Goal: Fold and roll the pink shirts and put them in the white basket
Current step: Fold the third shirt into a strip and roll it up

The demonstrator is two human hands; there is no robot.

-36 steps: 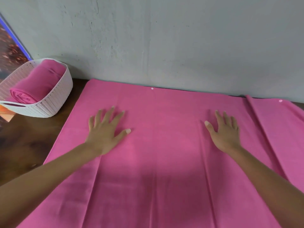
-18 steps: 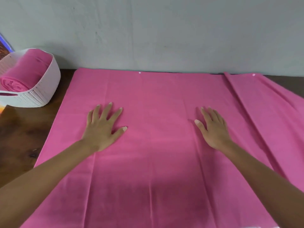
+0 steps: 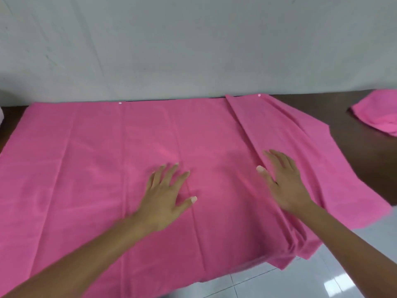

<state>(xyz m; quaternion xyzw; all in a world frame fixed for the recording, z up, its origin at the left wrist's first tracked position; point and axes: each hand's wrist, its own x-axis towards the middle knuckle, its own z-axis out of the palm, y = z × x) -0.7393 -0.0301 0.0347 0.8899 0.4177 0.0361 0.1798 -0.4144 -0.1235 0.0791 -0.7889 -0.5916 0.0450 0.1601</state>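
A large pink shirt (image 3: 90,160) lies spread flat over the dark wooden table, its near edge hanging over the table's front. My left hand (image 3: 166,194) lies flat on its middle with fingers spread. To the right, my right hand (image 3: 283,179) rests flat on the cloth beside a long diagonal fold. The part of the shirt right of that fold is creased and drapes off the table's corner. Only a thin white sliver at the far left edge may be the white basket (image 3: 1,118).
Another bundle of pink cloth (image 3: 378,115) sits on the table (image 3: 354,151) at the far right. A grey wall runs along the back edge. A glossy white tiled floor (image 3: 300,280) shows below the table's front edge at the lower right.
The view has swung to the right, so the basket has left the frame and the second pink bundle has appeared. Both hands have slid to the right across the shirt, still flat.
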